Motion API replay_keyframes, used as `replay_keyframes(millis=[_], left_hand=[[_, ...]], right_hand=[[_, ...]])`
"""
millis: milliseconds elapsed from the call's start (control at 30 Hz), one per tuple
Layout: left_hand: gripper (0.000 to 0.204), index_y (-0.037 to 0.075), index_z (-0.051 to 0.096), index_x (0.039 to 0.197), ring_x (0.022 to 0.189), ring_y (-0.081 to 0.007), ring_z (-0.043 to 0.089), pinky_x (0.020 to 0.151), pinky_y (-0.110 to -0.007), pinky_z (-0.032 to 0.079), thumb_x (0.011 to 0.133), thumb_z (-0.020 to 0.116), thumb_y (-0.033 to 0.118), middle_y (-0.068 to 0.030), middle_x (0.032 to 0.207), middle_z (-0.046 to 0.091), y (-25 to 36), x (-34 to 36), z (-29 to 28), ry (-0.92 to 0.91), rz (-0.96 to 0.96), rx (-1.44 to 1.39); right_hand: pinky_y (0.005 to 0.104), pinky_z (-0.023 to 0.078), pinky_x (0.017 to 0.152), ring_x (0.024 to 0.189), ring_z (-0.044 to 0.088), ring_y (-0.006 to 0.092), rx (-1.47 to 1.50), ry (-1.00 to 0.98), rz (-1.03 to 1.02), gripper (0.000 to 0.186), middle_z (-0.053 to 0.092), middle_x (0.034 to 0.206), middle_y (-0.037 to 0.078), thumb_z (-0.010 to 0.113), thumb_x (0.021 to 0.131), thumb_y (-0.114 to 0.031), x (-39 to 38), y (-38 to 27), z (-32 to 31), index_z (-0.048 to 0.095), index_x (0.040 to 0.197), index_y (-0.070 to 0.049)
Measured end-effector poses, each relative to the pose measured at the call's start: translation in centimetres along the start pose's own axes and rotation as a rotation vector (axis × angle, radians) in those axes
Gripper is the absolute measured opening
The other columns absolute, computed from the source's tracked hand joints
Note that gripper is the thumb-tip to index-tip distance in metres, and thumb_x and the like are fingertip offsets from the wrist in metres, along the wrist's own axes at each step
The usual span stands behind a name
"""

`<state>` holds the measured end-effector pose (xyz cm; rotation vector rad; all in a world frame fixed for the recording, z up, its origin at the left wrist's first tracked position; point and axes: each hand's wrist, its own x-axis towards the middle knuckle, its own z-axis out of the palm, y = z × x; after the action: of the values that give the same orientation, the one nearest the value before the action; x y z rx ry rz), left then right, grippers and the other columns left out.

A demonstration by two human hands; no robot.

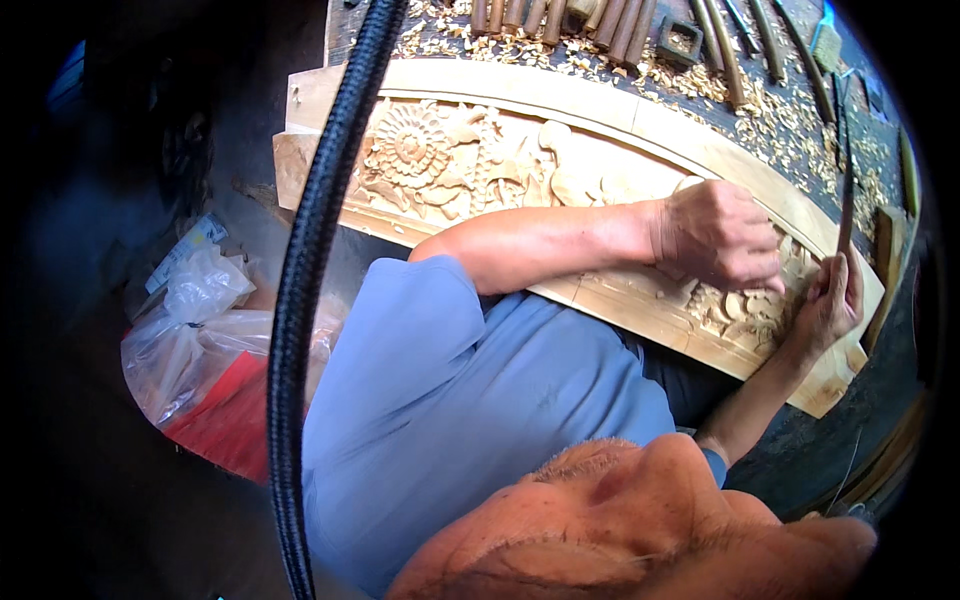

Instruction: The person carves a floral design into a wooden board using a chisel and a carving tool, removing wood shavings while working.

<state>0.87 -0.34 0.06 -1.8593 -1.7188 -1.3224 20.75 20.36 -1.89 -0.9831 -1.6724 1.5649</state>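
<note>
A long, pale wooden panel [600, 108] lies in front of me, carved in relief with a round flower [412, 148] at its left and leafy shapes along its length. My left hand [725, 238] is curled into a fist over the right half of the carving; whatever it may hold is hidden by the fingers. Beside the panel's right end, the fingers of my right hand [835, 300] are closed around a long, thin, dark tool [848, 190] that points away from me. Its exact kind is not clear.
Along the far side of the dark bench stand several wooden tool handles [620, 30], a small square dark block [680, 43] and a brush [826, 45], among scattered wood shavings [780, 130]. A clear plastic bag [200, 290] and something red [225, 420] lie at left. A black braided cable [310, 250] crosses the view.
</note>
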Motion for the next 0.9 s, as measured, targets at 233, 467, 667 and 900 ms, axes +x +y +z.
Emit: replay_keyframes(millis=[233,467,667,900], left_hand=[[0.032,0.012,0.063,0.083,0.073,-0.0201,0.067,0.063,-0.036,0.055,0.091,0.08,0.037,-0.0018,0.08,0.064,1.1,-0.3,0.3,-0.072,-0.037,0.089],[0.071,0.002,0.069,0.138,0.129,-0.0376,0.068,0.113,-0.05,0.054,0.1,0.068,0.061,-0.0231,0.138,0.071,1.1,-4.9,-5.9,-0.329,-0.203,0.264],[0.048,0.005,0.078,0.115,0.101,-0.0304,0.077,0.092,-0.044,0.062,0.094,0.082,0.048,-0.0128,0.116,0.08,-1.2,-9.7,-17.6,-0.404,-0.613,0.713],[0.03,0.005,0.079,0.111,0.085,-0.0258,0.079,0.075,-0.039,0.06,0.097,0.08,0.031,-0.0109,0.098,0.082,-0.4,-11.2,-20.6,-0.123,-0.641,0.618]], right_hand=[[0.018,0.032,0.049,0.057,0.047,0.0009,-0.099,-0.064,0.021,0.029,0.069,0.083,0.0,0.077,0.105,-0.014,0.9,-0.8,1.3,0.077,0.13,0.001],[0.0177,0.034,0.05,0.058,0.049,0.0009,-0.082,-0.095,-0.002,0.029,0.071,0.085,0.0,0.078,0.104,-0.014,0.9,-1.4,1.4,0.078,0.129,0.001],[0.0161,0.037,0.051,0.06,0.051,0.0004,-0.078,-0.153,-0.03,0.03,0.069,0.083,-0.003,0.078,0.105,-0.014,0.8,-1.9,1.6,0.077,0.131,0.001],[0.017,0.033,0.049,0.058,0.049,-0.0004,-0.196,-0.092,-0.001,0.029,0.068,0.082,-0.004,0.077,0.106,-0.013,-1.3,-4.1,3.4,0.078,0.131,0.0]])
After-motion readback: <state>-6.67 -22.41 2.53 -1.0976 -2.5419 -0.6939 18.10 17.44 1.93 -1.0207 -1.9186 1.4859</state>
